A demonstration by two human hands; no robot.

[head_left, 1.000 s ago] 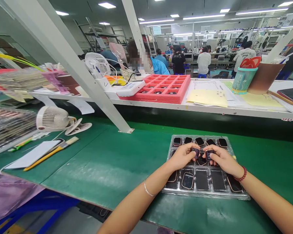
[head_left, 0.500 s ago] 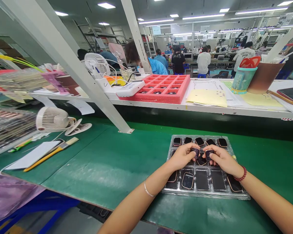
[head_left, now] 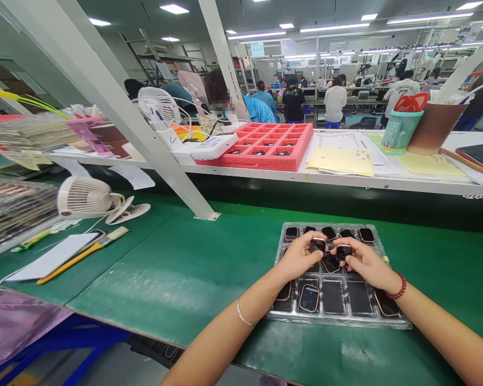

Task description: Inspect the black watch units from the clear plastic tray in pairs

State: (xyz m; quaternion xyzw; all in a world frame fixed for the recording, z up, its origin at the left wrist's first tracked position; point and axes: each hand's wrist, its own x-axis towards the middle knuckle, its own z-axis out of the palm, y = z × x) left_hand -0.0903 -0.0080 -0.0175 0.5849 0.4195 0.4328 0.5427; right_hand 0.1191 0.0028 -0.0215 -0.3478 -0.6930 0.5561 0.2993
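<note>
A clear plastic tray [head_left: 338,317] with compartments lies on the green bench, several smartwatch bodies in it. Above its middle row, my left hand [head_left: 301,254] pinches a dark-faced smartwatch body [head_left: 317,245] with a gold-coloured rim. Close beside it, my right hand [head_left: 364,260] grips a second smartwatch body [head_left: 343,252]. The two held pieces are apart, their dark faces towards me. Between and below them, another smartwatch body [head_left: 330,263] sits tilted in the tray. In the front row lies one more smartwatch body [head_left: 309,298], next to two compartments with none. My hands hide part of the middle row.
A white shelf [head_left: 346,185] runs behind the tray, bearing a red foam tray [head_left: 279,161], papers and a teal cup [head_left: 401,131]. A slanted white post [head_left: 173,171] meets the bench to the left. Farther left are a small fan [head_left: 86,197] and a brush [head_left: 82,256].
Both held smartwatch bodies have been raised slightly and tipped, so their faces show more broadly. The left one has shifted a little to the left. The tray has not moved.
</note>
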